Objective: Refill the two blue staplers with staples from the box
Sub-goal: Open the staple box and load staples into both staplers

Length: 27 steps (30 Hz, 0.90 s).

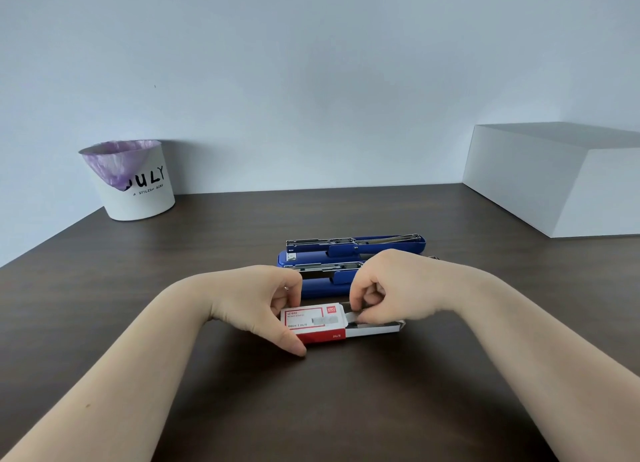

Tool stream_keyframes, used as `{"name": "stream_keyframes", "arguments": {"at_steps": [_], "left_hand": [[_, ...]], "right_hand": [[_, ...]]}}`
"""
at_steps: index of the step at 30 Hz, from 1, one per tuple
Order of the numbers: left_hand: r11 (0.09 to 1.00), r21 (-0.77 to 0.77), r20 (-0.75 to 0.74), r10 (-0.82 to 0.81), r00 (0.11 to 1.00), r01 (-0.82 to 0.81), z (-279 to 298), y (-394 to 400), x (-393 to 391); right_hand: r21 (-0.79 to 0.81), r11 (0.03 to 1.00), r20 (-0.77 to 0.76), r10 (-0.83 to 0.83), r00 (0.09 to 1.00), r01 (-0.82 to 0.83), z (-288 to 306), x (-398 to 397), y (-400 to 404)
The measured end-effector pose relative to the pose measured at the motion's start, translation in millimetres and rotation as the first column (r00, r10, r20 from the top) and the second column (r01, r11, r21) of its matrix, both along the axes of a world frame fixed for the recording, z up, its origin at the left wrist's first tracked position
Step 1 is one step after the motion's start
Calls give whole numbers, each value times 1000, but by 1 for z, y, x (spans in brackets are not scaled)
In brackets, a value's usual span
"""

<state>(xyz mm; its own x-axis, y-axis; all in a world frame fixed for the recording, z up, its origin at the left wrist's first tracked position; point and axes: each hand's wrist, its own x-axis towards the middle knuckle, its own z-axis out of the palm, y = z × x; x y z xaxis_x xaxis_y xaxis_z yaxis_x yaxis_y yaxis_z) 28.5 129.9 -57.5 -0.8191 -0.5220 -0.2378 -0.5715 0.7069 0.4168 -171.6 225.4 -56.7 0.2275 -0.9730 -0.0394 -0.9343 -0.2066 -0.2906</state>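
Observation:
A red and white staple box (313, 324) lies on the dark table, its inner tray (377, 328) slid out to the right. My left hand (256, 305) grips the box's left end between thumb and fingers. My right hand (391, 288) pinches at the staples in the open tray; the fingertips hide what they hold. Just behind the box lie two blue staplers, both swung open flat: the near stapler (322, 281), partly covered by my hands, and the far stapler (353, 248) with its metal channel showing.
A white bin (138, 188) with a purple liner stands at the back left by the wall. A large white box (554, 177) sits at the back right. The table's left edge (52, 234) runs diagonally.

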Motion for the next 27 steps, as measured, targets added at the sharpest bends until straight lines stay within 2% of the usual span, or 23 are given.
{"name": "stream_keyframes", "arguments": {"at_steps": [6,9,12,15,17,21,24,27], "left_hand": [[1000,1,-10,17,1000,-17,-1,-2,1],[1000,19,-42,21,999,-20,2,-2,2],[999,21,-146,39,989,-36,6,-2,4],[994,27,-278,110,954,-106,4,-5,5],[988,27,-312,150,938,-149,2,-7,6],[986,-7,-340,157,927,-169,-1,-8,4],[975,-70,-397,167,903,-211,-5,-11,1],[937,-143,-525,202,827,-319,-11,-17,-3]], "right_hand": [[-135,990,59,-20,998,27,8,-14,4],[-195,973,176,-90,980,124,10,-21,4],[-222,952,338,-128,932,212,9,-23,2],[-232,941,416,-133,900,246,8,-21,-2],[-206,947,431,-140,891,248,7,-19,-4],[-186,958,358,-141,923,219,2,-13,-7],[-249,940,344,-138,929,232,2,-9,-11],[-324,897,370,-173,913,302,10,-10,-24]]}}
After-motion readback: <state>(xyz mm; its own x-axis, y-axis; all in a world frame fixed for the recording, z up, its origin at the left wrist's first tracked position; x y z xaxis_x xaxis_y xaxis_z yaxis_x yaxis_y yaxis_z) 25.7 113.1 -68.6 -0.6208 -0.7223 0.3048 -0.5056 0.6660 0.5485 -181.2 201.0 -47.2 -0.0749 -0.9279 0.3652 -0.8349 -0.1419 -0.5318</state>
